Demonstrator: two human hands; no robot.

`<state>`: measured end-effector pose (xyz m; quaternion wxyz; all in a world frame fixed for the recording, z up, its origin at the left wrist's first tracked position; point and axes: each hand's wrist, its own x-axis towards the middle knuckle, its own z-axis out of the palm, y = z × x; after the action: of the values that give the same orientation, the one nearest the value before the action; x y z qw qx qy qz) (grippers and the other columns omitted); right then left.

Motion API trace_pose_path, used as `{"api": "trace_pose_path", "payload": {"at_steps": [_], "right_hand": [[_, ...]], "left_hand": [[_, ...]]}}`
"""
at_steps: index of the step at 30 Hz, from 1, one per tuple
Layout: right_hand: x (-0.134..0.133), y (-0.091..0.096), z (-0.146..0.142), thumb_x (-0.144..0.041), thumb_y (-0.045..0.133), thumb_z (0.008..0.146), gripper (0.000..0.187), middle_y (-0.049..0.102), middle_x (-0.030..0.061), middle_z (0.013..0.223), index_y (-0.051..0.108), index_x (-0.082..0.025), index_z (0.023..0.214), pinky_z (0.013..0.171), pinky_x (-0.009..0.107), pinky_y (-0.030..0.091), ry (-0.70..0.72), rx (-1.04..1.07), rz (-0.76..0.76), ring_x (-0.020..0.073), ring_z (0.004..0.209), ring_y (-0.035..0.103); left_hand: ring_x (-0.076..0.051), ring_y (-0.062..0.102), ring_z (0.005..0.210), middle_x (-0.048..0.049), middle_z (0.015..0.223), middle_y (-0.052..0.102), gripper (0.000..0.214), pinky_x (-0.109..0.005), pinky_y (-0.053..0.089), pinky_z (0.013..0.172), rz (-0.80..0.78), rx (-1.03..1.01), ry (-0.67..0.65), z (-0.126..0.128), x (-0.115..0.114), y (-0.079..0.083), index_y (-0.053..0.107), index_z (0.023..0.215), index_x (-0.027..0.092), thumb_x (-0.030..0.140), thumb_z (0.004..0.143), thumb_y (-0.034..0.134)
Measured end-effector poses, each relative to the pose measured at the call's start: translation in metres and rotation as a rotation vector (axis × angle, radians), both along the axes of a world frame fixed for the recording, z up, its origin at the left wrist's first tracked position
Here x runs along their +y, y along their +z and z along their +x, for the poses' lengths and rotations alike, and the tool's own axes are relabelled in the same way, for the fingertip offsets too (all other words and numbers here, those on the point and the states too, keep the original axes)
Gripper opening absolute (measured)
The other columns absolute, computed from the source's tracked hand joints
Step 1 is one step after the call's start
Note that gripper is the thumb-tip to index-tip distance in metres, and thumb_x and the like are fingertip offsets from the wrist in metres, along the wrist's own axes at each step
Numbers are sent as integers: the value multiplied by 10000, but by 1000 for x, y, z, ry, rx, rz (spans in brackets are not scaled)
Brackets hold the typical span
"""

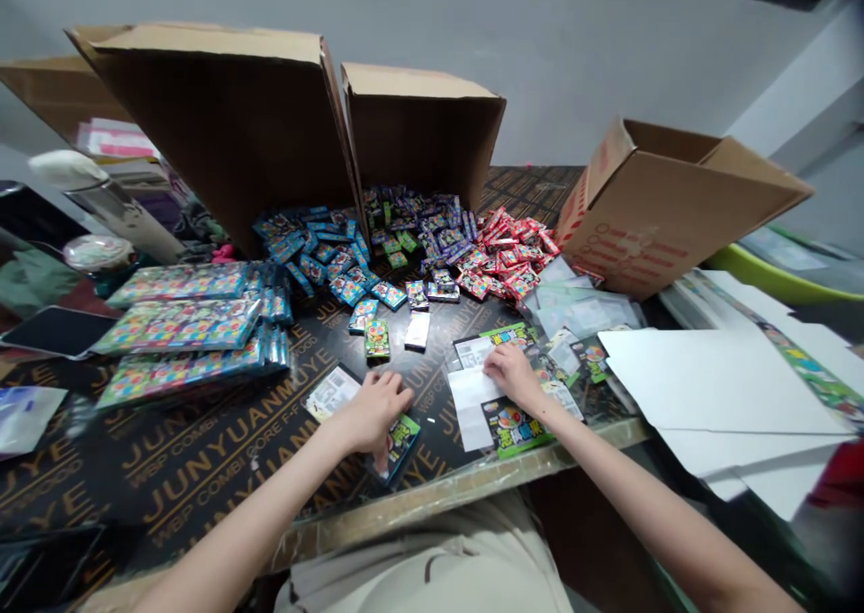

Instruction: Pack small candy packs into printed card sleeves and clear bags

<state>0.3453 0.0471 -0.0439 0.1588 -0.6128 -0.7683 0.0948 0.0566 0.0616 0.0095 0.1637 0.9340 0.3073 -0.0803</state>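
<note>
My left hand (373, 410) lies curled over a small green card pack (402, 439) on the dark table (202, 469), fingers pressing it down. A white-backed pack (332, 392) lies just left of that hand. My right hand (511, 372) rests with bent fingers on a white sheet (471, 404) atop clear bags with green printed cards (514, 426). Ahead lie loose small packs: blue ones (317, 251), purple ones (425, 221) and red ones (508, 257).
Three open cardboard boxes stand at the back: a large one (229, 118), a middle one (422, 127) and one tipped at right (661, 203). Stacks of colourful long packs (179, 325) lie at left. White sheets (715, 383) overhang the right edge. A phone (58, 332) lies far left.
</note>
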Motion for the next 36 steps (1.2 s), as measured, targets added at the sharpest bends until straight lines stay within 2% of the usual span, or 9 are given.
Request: {"api": "trace_pose_path", "payload": {"at_steps": [5, 9, 11, 17, 21, 25, 29, 32, 36], "right_hand": [[-4, -1, -1, -91, 448, 805, 128, 562, 76, 788, 543, -158, 751, 723, 308, 321, 17, 7, 8, 201, 778, 467], [-3, 3, 0, -66, 392, 795, 155, 540, 50, 703, 497, -170, 747, 695, 303, 312, 1, 36, -3, 184, 688, 452], [-3, 7, 2, -87, 391, 800, 138, 529, 30, 662, 479, -177, 744, 677, 296, 321, -9, 70, -10, 172, 641, 449], [-5, 39, -18, -223, 362, 878, 93, 558, 52, 826, 435, -185, 923, 672, 289, 394, -67, 292, 47, 171, 734, 524], [-15, 77, -65, -316, 508, 839, 312, 567, 54, 983, 374, -224, 1106, 721, 290, 437, -12, 774, 28, 160, 843, 556], [-23, 103, -108, -296, 595, 788, 408, 615, 9, 860, 376, -251, 1129, 717, 290, 454, 95, 1071, -123, 149, 776, 590], [-23, 107, -123, -256, 617, 764, 357, 610, -31, 685, 432, -244, 1069, 634, 266, 452, 96, 1142, -174, 138, 646, 587], [-24, 106, -121, -251, 623, 757, 344, 617, -29, 673, 444, -239, 1051, 626, 272, 455, 71, 1126, -126, 144, 638, 594], [-29, 105, -115, -243, 616, 767, 323, 633, -14, 705, 448, -241, 1043, 653, 295, 459, 72, 1040, -44, 158, 666, 612]], "left_hand": [[-175, 537, 640, 22, 686, 574, 345, -236, 347, 582, -116, -179, 153, -4, 0, 22, 554, 785, 206, 308, 521, 750], [-161, 567, 720, 6, 828, 615, 445, -242, 394, 650, -21, -560, 373, -16, -5, 50, 490, 1155, 253, 277, 728, 611], [-167, 577, 817, -27, 933, 623, 434, -256, 417, 711, -39, -730, 422, -21, -10, 56, 481, 1207, 252, 287, 783, 567], [-170, 593, 826, -60, 943, 639, 248, -247, 456, 666, -169, -989, 581, -19, -30, 42, 629, 1021, 199, 258, 784, 585], [-160, 587, 812, -64, 901, 632, 202, -244, 457, 659, -176, -1037, 626, -15, -39, 47, 666, 963, 185, 253, 804, 563], [-144, 593, 691, -54, 767, 652, 177, -235, 467, 595, -217, -1068, 704, -14, -39, 61, 697, 856, 161, 276, 784, 583], [-131, 595, 568, -27, 639, 655, 154, -219, 481, 531, -333, -1101, 822, -17, -38, 67, 665, 724, 131, 284, 708, 659], [-134, 602, 568, -30, 644, 664, 146, -221, 483, 536, -283, -1060, 773, -17, -41, 67, 661, 704, 139, 279, 734, 635], [-167, 630, 697, -59, 762, 691, 101, -266, 496, 662, -40, -1010, 586, -17, -47, 68, 673, 744, 159, 257, 722, 658]]}}
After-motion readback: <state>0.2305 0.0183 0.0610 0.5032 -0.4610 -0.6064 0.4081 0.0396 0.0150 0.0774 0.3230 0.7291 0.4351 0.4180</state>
